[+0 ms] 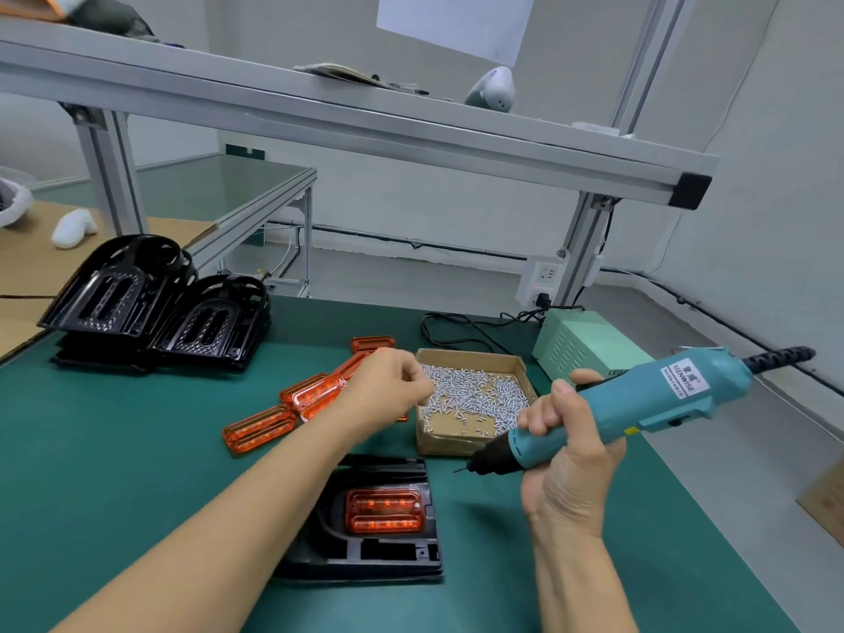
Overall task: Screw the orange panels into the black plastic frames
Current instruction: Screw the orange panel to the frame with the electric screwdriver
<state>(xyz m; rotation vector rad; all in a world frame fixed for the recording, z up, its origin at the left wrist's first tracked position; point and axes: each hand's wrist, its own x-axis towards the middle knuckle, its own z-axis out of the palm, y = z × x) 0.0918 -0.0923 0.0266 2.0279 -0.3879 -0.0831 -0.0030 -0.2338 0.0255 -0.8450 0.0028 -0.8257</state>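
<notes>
green bench (137, 450), left hand (388, 386) curled over screws (475, 395), right hand (566, 454) gripping screwdriver (639, 404)

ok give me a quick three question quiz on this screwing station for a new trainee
1. True or false: the right hand grips the teal electric screwdriver.
2. Where is the left hand? A) on the stacked black frames B) at the cardboard box of screws C) on the green power supply
3. What sits in the black frame nearest the person?

Key
1. True.
2. B, its fingers curled at the box's left edge; whether it holds a screw cannot be told.
3. An orange panel, seated in the frame's recess; loose orange panels lie behind it on the mat.
</notes>
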